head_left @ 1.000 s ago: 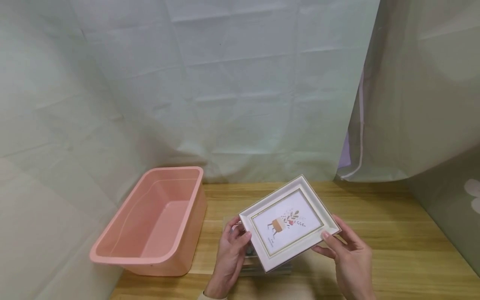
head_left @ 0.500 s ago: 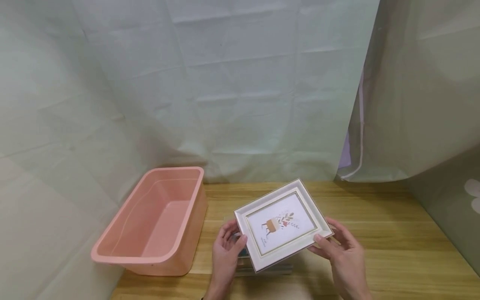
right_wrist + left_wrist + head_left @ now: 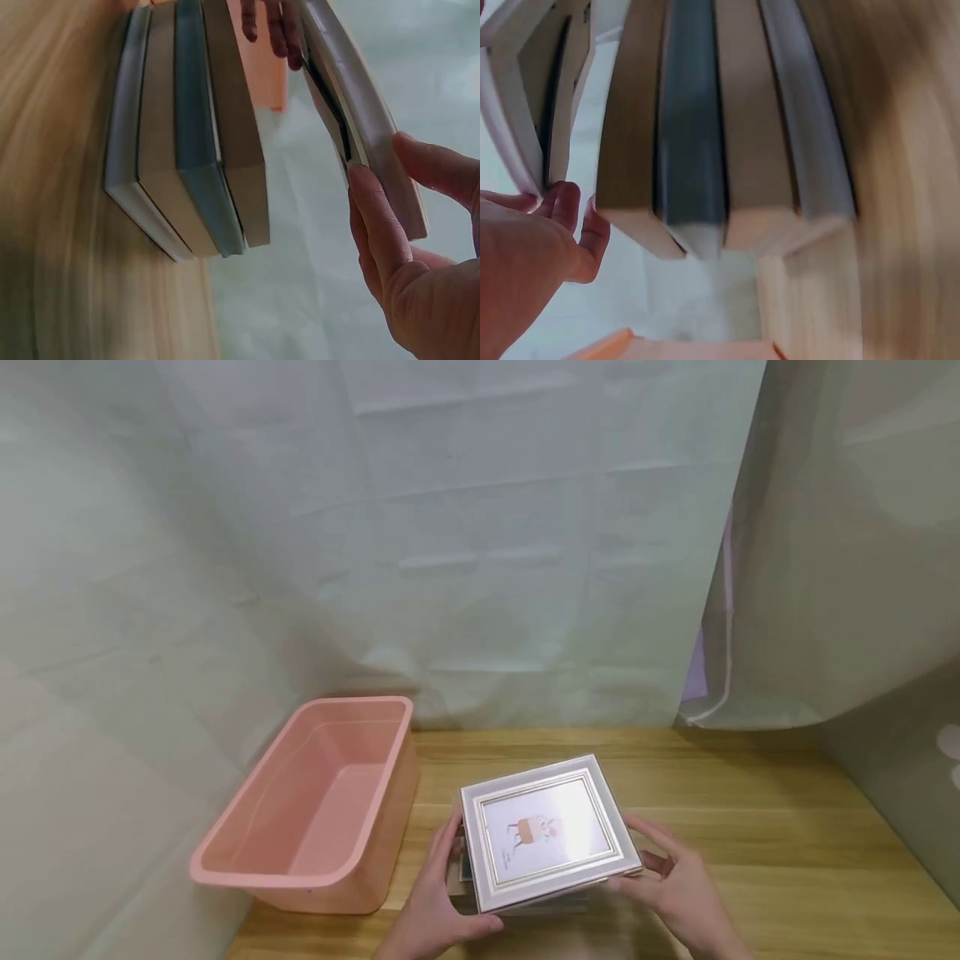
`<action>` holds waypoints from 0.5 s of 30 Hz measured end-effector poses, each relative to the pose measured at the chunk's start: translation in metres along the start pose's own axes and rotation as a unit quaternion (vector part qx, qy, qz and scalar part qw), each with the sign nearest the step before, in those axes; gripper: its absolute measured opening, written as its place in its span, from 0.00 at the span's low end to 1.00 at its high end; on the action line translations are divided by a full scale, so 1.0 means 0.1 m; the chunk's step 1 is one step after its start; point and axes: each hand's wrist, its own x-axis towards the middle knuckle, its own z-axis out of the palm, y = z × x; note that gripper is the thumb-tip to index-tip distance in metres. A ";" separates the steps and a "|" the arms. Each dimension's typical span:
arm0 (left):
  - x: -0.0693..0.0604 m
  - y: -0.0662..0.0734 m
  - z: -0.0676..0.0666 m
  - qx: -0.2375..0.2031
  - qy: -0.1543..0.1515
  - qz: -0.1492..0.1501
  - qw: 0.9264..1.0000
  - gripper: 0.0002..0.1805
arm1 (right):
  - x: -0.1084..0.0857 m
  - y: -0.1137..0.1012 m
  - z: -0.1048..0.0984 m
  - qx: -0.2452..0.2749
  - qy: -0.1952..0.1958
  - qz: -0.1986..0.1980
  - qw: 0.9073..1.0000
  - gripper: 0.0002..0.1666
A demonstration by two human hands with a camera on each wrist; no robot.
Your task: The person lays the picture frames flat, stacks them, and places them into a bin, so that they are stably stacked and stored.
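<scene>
A picture frame, whitish with gold inner lines and a plant print, is held face up and slightly tilted between both hands. My left hand grips its left side, with fingers at the edge and the thumb near the lower left corner. The right hand pinches its lower right corner, thumb on one face and fingers behind, as the right wrist view shows. Beneath it lies a stack of several flat frame-like pieces with brown, blue-grey, tan and pale edges. A gap separates the held frame from the stack. The frame hides most of the stack in the head view.
A pink plastic tub stands on the wooden table to the left of the hands. Pale cloth hangs behind the table and along its sides.
The picture frame has come down and left towards the stack, turning flatter and squarer, with glare now on its glass. Both hands move with it; the left thumb has shifted to the lower corner.
</scene>
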 end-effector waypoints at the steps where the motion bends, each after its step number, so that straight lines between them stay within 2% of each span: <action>1: -0.01 0.00 -0.01 0.017 0.001 -0.003 1.000 0.78 | 0.01 0.02 0.02 0.005 0.000 -0.010 1.000 0.55; 4: -0.01 -0.02 -0.02 0.061 0.013 -0.012 0.998 0.79 | 0.04 0.08 0.09 0.019 0.005 -0.036 0.999 0.54; 7: 0.00 -0.06 -0.03 0.097 0.027 -0.022 0.995 0.78 | 0.07 0.12 0.18 0.023 0.019 -0.037 0.999 0.52; 12: 0.05 -0.12 -0.07 0.157 0.025 -0.014 0.987 0.79 | 0.10 0.16 0.31 -0.008 0.043 -0.055 0.998 0.50; 15: 0.07 -0.14 -0.10 0.167 0.018 -0.011 0.986 0.80 | 0.11 0.18 0.36 -0.033 0.054 -0.061 0.996 0.48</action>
